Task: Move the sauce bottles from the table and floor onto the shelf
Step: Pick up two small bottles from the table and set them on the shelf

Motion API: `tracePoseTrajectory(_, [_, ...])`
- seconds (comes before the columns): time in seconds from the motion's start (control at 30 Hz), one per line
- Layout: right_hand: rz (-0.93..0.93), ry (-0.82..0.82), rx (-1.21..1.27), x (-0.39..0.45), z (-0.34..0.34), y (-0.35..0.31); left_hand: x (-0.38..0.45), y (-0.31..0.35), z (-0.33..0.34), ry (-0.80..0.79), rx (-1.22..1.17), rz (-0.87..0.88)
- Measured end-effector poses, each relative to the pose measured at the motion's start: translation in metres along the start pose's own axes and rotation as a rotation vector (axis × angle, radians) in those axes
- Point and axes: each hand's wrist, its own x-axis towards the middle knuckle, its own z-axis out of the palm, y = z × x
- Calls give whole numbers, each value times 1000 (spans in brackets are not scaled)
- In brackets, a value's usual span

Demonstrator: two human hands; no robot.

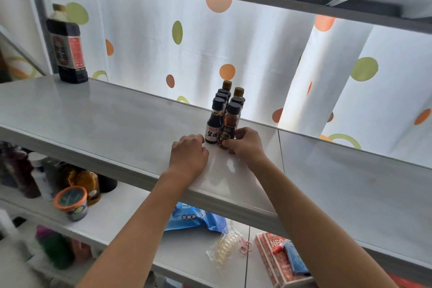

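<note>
Seven small sauce bottles (224,110) are counted on the shelf (98,114), grouped upright in two rows running from its middle toward the rear edge; further ones behind cannot be ruled out. The front amber bottle (230,124) is pinched at its base by the curled fingers of the right hand (245,145). The left hand (188,154) is rested on the shelf just beside the front dark bottle (214,124), fingers curled under, nothing held. One large dark bottle (67,47) is noted at the rear left corner.
</note>
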Motion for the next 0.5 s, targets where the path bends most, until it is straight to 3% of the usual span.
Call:
tracePoseTrajectory(0.27, [-6,5,37,-1,1,5,-2,2,-3,-15,-32,-10])
tracePoseTrajectory(0.4, [-14,21,9,-7,1,5,-6,1,-10,80,-201,-40])
tracePoseTrajectory(0.5, [-19,10,-18,-16,-6,4,-22,-1,-18,98,-184,-55])
